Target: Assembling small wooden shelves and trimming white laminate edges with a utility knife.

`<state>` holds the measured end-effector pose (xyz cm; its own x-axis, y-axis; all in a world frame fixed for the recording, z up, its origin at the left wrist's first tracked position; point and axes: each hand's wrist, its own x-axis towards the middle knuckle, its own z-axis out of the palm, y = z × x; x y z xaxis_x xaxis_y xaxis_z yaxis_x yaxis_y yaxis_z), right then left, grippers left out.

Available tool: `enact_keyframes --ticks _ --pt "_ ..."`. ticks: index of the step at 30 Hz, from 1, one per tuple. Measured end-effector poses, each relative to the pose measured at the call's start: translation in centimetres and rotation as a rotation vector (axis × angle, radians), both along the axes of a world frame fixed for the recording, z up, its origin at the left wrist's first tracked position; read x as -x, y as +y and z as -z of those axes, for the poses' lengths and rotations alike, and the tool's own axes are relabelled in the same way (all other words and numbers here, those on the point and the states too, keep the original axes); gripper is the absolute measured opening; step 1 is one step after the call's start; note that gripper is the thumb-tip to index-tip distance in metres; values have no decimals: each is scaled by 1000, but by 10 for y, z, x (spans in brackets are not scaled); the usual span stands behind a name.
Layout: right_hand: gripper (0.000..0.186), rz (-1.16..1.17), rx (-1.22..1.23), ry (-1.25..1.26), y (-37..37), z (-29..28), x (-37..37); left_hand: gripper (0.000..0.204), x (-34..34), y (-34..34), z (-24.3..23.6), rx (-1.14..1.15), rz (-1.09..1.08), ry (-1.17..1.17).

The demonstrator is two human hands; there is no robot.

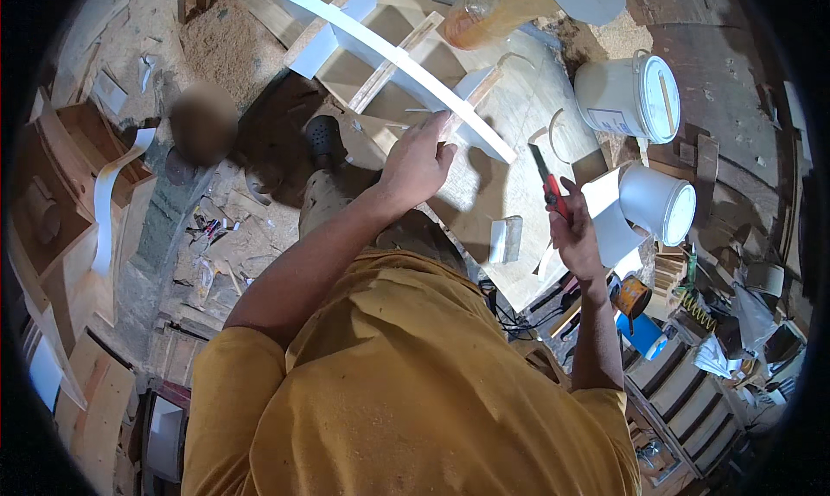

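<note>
A wooden frame with crosspieces (399,57) and a long white edge strip (346,27) lies on the plywood worktop (467,206). My left hand (418,160) is closed on the near part of this frame, just below the white strip; its fingertips are partly hidden. To the right, over the worktop, my right hand (574,234) grips a red utility knife (553,195). The knife's dark blade points away from me, toward the strip's near right end. Between my hands and closer to me, a small white-faced block (506,240) rests on the worktop.
Two lidded white buckets, one farther (616,98) and one nearer (650,200), stand at the right. A cloudy plastic container (488,16) sits at the far side. Wooden cabinet parts (73,193) stand left. Sawdust (220,46) and scraps cover the floor.
</note>
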<state>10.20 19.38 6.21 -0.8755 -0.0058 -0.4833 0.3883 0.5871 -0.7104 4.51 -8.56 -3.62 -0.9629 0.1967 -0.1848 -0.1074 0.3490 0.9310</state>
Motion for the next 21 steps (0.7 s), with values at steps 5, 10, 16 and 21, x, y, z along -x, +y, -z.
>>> enact_keyframes --ticks 5,10,16,21 --pt "48 -331 -164 165 -31 -28 33 47 -10 4 16 -42 -73 126" --pt "50 -672 -343 348 -70 -42 83 54 -13 3 29 -80 -98 129" --pt "55 -670 -390 340 -83 -24 90 58 5 -1 19 51 42 -33" --pt "61 -652 -339 364 -70 1 78 54 7 3 23 42 21 -5"
